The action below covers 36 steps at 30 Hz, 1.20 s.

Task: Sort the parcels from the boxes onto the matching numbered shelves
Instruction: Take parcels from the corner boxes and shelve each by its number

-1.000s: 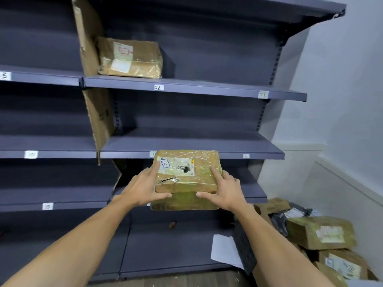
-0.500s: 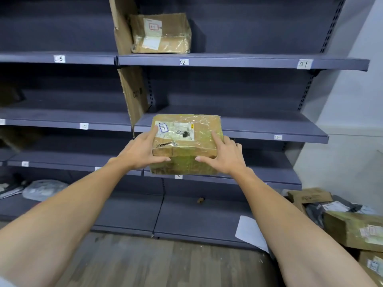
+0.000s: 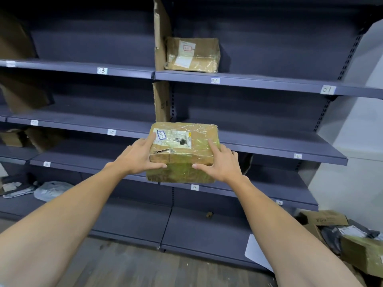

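The taped parcel [image 3: 183, 151] is in mid-air before the shelves, label up. My left grip [image 3: 137, 157] clasps its 9 o'clock side and my right grip [image 3: 220, 163] its 3 o'clock side. At 12 o'clock a second parcel [image 3: 191, 53] sits on the shelf tagged 02 [image 3: 248, 81]. Boxes [image 3: 360, 253] lie at 4 o'clock.

glossy tape-wrapped cardboard parcel [image 3: 183, 150], matt grey metal shelves [image 3: 259, 82]
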Tool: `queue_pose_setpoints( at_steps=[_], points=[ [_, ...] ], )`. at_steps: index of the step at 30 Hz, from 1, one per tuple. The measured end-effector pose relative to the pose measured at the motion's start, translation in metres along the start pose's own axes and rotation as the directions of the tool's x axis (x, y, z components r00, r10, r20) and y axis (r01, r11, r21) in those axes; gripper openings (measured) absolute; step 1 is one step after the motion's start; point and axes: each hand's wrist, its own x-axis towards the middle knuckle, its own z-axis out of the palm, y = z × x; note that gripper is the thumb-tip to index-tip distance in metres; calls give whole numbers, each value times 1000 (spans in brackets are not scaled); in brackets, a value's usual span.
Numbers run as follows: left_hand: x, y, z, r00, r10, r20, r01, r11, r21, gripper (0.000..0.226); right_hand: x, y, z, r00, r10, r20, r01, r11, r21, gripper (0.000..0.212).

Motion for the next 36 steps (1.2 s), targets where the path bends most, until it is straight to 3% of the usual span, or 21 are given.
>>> queue_pose_setpoints(
  at_steps=[17, 27, 36],
  points=[
    [-77, -170, -48, 995, -99, 16, 99, 995, 1, 117, 13, -180, 76, 997, -57, 57, 54, 997, 55, 110],
    [-84, -224, 10, 984, -127, 128, 127, 992, 11, 117, 13, -196, 150, 982, -9, 190, 2, 999, 38, 110],
    [-32, -285, 83, 957, -188, 223, 185, 982, 35, 123, 82, -184, 242, 950, 14, 312, -36, 997, 65, 119]
  ],
)
